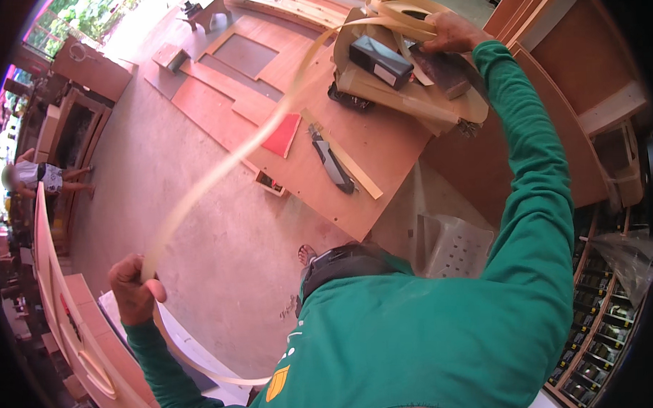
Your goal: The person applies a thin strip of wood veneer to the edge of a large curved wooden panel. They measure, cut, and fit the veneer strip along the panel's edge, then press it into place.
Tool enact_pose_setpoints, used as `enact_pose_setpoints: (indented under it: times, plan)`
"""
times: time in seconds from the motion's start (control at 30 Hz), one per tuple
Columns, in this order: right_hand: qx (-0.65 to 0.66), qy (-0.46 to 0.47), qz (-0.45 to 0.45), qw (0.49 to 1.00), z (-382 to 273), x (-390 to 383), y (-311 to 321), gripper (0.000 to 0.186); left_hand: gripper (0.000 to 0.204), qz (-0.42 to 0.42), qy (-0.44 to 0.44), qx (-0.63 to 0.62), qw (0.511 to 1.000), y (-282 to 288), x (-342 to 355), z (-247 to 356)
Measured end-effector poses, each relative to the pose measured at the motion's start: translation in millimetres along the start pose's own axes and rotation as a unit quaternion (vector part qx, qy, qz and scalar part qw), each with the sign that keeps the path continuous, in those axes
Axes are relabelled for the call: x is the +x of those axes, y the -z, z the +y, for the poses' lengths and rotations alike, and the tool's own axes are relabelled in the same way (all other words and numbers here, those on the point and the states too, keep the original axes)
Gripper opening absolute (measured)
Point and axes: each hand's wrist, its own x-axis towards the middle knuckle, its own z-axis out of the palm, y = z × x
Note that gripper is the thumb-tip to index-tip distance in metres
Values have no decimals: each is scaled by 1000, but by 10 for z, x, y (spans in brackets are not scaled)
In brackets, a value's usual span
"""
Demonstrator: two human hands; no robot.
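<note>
My left hand (133,291), low on the left, is closed around a long pale strip of edge banding (228,161). The strip runs up across the floor view to a coil (391,6) at the top, and its tail droops from my left hand toward my waist. At the coil, my right hand (453,33) grips its right side above a cardboard box (438,114). That box holds a dark rectangular block (380,60) and a brownish flat piece. On the wooden worktable (375,141) lie a grey-black utility knife (330,159), a short pale strip (354,167) and a red sheet (281,136).
Wooden panels (215,93) extend beyond the table. Right of me stand a large wood panel (526,147) and a rack of small parts (597,338). A perforated pale bin (457,246) sits under the table's near side. Another person (41,174) is far left.
</note>
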Motion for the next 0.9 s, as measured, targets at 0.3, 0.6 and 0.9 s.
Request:
enact_pose_setpoints:
  times: [0.3,0.6,0.9]
  plan:
    - [6,56,64,996,18,-133,-90,78,88,77,-61,108,989,689,-415,474]
    - [93,-57,5,994,-406,-459,627,127,88,88,-208,178,958,1020,-875,834]
    - [174,15,213,961,-1522,-1390,926,130,87,-37,-284,65,956,804,-677,627]
